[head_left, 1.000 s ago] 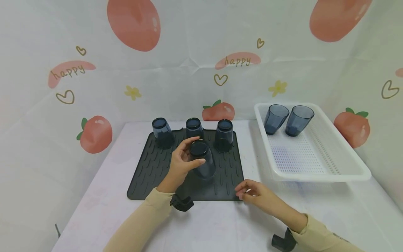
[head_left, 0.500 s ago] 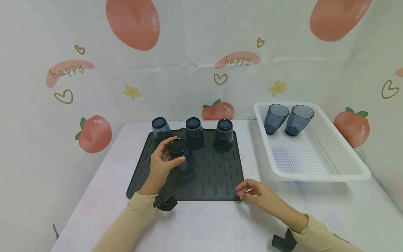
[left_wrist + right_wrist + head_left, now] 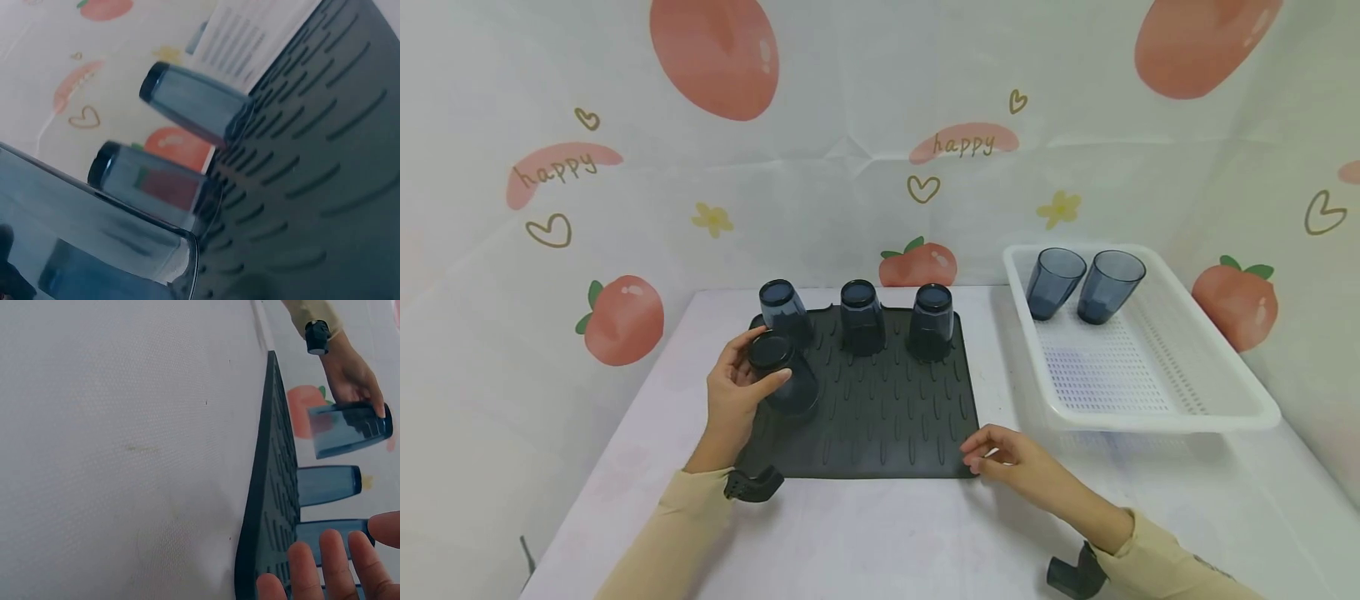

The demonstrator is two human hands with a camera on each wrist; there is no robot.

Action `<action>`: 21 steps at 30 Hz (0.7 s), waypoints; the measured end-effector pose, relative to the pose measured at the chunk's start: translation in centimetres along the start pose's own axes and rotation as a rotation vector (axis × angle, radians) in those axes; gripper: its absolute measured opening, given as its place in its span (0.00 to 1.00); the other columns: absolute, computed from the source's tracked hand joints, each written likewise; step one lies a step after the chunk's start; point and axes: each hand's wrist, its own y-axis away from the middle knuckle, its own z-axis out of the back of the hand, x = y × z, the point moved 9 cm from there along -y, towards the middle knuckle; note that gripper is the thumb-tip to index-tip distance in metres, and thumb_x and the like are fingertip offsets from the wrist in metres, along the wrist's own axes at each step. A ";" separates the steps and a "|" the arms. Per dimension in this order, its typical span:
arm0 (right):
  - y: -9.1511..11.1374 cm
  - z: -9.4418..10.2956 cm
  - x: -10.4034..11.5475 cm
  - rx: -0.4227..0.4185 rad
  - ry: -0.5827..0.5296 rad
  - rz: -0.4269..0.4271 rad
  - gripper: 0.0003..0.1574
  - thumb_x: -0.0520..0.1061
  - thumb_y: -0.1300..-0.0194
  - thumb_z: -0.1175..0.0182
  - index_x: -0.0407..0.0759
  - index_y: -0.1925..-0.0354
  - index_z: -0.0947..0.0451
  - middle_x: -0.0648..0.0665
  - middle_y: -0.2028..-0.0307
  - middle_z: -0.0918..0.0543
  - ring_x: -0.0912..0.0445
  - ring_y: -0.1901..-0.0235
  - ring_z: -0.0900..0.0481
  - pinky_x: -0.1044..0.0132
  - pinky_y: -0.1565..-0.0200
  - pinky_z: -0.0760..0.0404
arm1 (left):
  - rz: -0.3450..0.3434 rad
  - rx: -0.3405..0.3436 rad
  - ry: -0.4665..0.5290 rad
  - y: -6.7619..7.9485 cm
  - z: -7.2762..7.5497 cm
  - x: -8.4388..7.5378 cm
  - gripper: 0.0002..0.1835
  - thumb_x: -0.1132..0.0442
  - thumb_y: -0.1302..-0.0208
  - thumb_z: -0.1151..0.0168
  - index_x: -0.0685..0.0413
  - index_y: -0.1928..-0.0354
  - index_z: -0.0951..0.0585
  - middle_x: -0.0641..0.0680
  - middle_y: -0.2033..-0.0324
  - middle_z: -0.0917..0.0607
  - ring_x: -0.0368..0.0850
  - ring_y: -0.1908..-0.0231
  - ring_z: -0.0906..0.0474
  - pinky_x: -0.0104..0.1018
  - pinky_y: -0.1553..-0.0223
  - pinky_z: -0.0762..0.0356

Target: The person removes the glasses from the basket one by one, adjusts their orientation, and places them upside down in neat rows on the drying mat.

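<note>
Holding a glass [image 3: 795,387] upside down above the mat [image 3: 880,442]

Left hand [image 3: 727,408]: fingers grip it near the base, probably keeping the rim free to face down. Three inverted glasses [image 3: 862,321] line the back, likely for draining. Right hand [image 3: 1011,467]: fingers relaxed, empty, by the near right corner.

A creased white backdrop [image 3: 820,75] rises behind the pale surface [image 3: 865,533] before me, printed with round red fruit [image 3: 625,321], yellow flowers [image 3: 711,219], outlined hearts [image 3: 551,231] and pink bands [image 3: 965,143] reading "happy". Low at left, I see something thin and dark [image 3: 527,553].
</note>
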 end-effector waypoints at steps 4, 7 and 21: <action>0.0 0.0 0.0 0.001 0.004 -0.011 0.15 0.39 0.33 0.43 0.29 0.52 0.25 0.36 0.60 0.18 0.49 0.62 0.18 0.71 0.60 0.20 | 0.020 -0.051 -0.020 0.1 1.2 0.1 0.38 0.84 0.50 0.34 0.66 0.34 0.33 0.52 0.44 0.24 0.39 0.45 0.24 0.24 0.46 0.24; 0.0 0.0 -0.1 0.002 -0.002 -0.015 0.15 0.39 0.32 0.43 0.28 0.52 0.26 0.36 0.60 0.18 0.49 0.61 0.19 0.71 0.61 0.20 | 0.041 -0.081 -0.043 0.3 2.0 0.4 0.38 0.84 0.51 0.34 0.68 0.35 0.34 0.51 0.44 0.24 0.38 0.46 0.24 0.23 0.46 0.24; 0.2 0.0 -0.1 0.013 -0.052 0.017 0.16 0.39 0.32 0.44 0.26 0.51 0.27 0.34 0.59 0.19 0.54 0.61 0.18 0.70 0.60 0.18 | 0.073 -0.083 -0.108 1.0 3.7 1.8 0.38 0.81 0.50 0.32 0.67 0.35 0.34 0.50 0.45 0.26 0.37 0.45 0.24 0.21 0.46 0.25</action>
